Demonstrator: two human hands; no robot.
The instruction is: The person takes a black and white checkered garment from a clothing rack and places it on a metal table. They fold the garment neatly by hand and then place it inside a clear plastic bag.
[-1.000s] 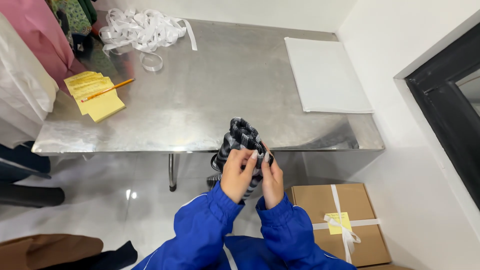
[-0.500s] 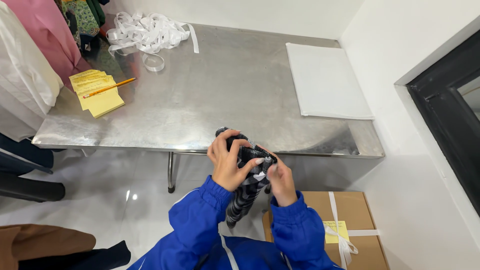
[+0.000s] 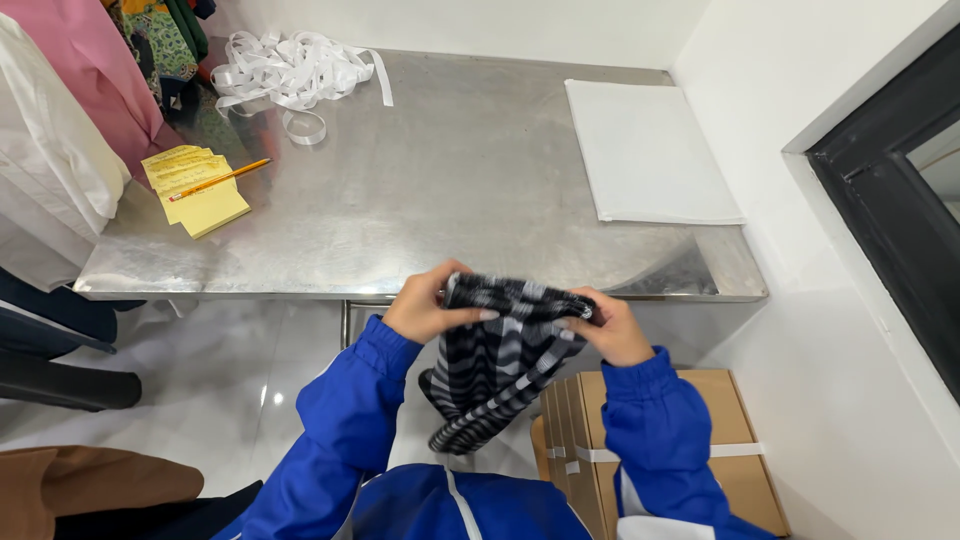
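Observation:
A black-and-white striped cloth [image 3: 495, 370] hangs in front of me, below the near edge of a steel table [image 3: 450, 190]. My left hand [image 3: 432, 305] grips its top edge at the left corner. My right hand [image 3: 610, 325] pinches the same top edge at the right. The cloth is stretched between both hands and droops down towards my blue jacket. Both sleeves are blue.
On the table lie a white folded sheet [image 3: 645, 150] at the right, a heap of white ribbon [image 3: 290, 65] at the back, and yellow notes [image 3: 195, 185] with an orange pencil [image 3: 220, 179]. Cardboard boxes [image 3: 720, 440] stand on the floor at the right. Pink and white garments [image 3: 60, 120] hang at the left.
The cloth was bunched into a ball between both hands. My hands have moved apart and the cloth now hangs spread open between them.

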